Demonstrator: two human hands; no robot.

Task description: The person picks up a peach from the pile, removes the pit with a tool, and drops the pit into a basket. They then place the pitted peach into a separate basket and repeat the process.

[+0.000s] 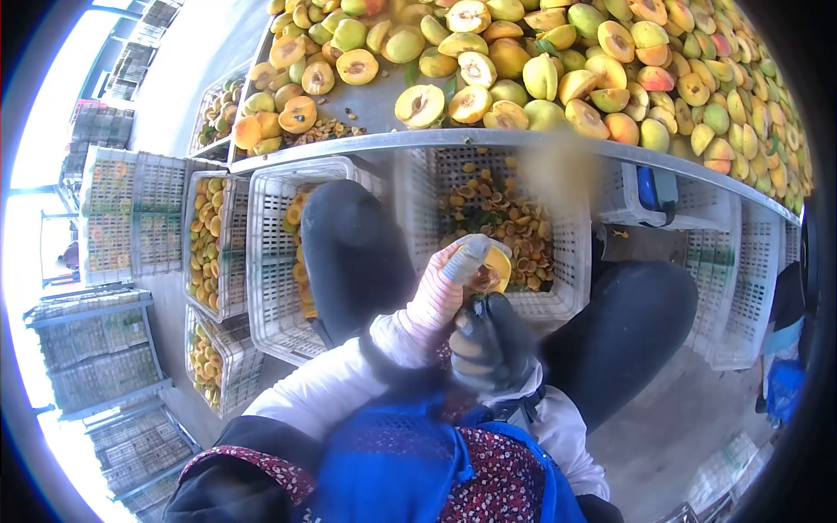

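Note:
My left hand (438, 289), in a striped glove with grey fingertips, is closed around a halved yellow peach (498, 267), its brownish pit hollow turned partly towards me. Just below it, my right hand (493, 342) in a dark glove is closed in a fist against the fruit's lower edge. Whatever that fist grips is hidden by the fingers. Both hands are between my knees, over a white crate (571, 277) that holds peach scraps (521, 244) and some leaves.
A metal-edged table (381, 96) ahead bears a heap of halved peaches (610, 61) and a small pile of pits (321, 132). Crates of peach halves (207, 240) stand to the left, stacked crates (139, 205) beyond. More white crates (731, 279) stand under the table's right side.

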